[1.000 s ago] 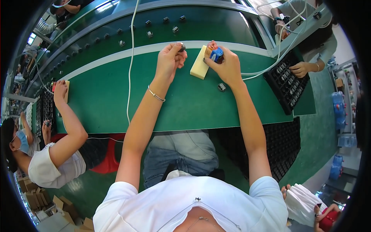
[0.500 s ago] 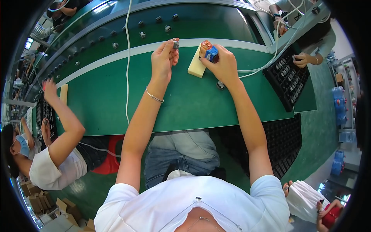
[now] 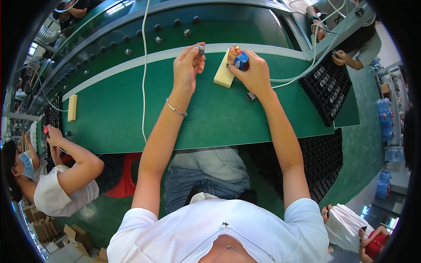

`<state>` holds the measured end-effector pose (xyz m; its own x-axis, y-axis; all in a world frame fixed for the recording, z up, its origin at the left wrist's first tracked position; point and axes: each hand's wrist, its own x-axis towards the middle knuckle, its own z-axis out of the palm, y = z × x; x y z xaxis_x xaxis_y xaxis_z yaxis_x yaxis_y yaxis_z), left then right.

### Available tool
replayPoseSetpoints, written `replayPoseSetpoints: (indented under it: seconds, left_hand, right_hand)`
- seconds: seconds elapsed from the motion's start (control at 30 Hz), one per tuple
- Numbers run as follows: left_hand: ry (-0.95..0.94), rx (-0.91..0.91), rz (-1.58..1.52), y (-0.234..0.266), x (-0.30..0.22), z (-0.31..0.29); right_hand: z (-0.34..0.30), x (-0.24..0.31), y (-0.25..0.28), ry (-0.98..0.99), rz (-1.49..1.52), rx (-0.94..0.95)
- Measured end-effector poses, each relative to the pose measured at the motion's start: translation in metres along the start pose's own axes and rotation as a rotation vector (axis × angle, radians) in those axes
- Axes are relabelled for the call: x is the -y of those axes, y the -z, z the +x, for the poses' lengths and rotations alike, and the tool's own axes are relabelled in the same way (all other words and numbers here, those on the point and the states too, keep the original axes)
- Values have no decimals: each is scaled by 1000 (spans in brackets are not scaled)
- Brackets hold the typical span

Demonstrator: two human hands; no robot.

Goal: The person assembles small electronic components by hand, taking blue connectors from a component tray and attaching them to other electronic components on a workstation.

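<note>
My left hand (image 3: pixel 186 70) is closed, pinching a small grey metal part (image 3: pixel 201 50) between thumb and fingers above the far edge of the green table (image 3: pixel 210 118). To its right, my right hand (image 3: pixel 256 75) grips a blue and orange block-like object (image 3: pixel 240 61), whose exact kind I cannot make out. That object is held over a pale yellow foam block (image 3: pixel 224 76), tilted on the table. Just below my right hand, another small metal part (image 3: pixel 250 96) lies on the table, near my wrist.
Beyond the table, a conveyor belt (image 3: pixel 237 26) carries several small metal parts. A white cable (image 3: pixel 144 87) hangs across the left side. At right, a co-worker's hand (image 3: pixel 340 58) is over a black tray (image 3: pixel 326 87) of parts. Another co-worker (image 3: pixel 66 184) sits at left.
The parts on the belt have shifted slightly left. The left co-worker's raised arm has come down toward a tray. The right co-worker's hand has moved up the tray. My hands have barely moved.
</note>
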<state>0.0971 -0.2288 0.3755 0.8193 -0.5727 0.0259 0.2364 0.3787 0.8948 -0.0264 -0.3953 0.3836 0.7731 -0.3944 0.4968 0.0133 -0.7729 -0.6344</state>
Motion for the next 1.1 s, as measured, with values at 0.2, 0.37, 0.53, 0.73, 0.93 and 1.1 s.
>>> replayPoseSetpoints:
  seconds: [0.2,0.37,0.53,0.73,0.93,1.1]
  left_hand:
    - [1,-24,21,2,1,-2]
    - [-4,-25,16,2,1,-1]
    - [-6,-73,-48,0,2,-1]
    - [7,-88,-73,2,1,0]
    - [10,-94,-94,3,0,-1]
    - [5,-94,-99,3,2,0]
  right_hand:
    - [-2,1,-1,12,5,-3]
    - [-2,0,-1,14,5,-12]
    - [-1,1,1,20,-4,-1]
    - [-1,-1,-1,28,1,-16]
    - [1,-10,-1,70,-53,-15]
    - [1,-5,0,55,-26,1]
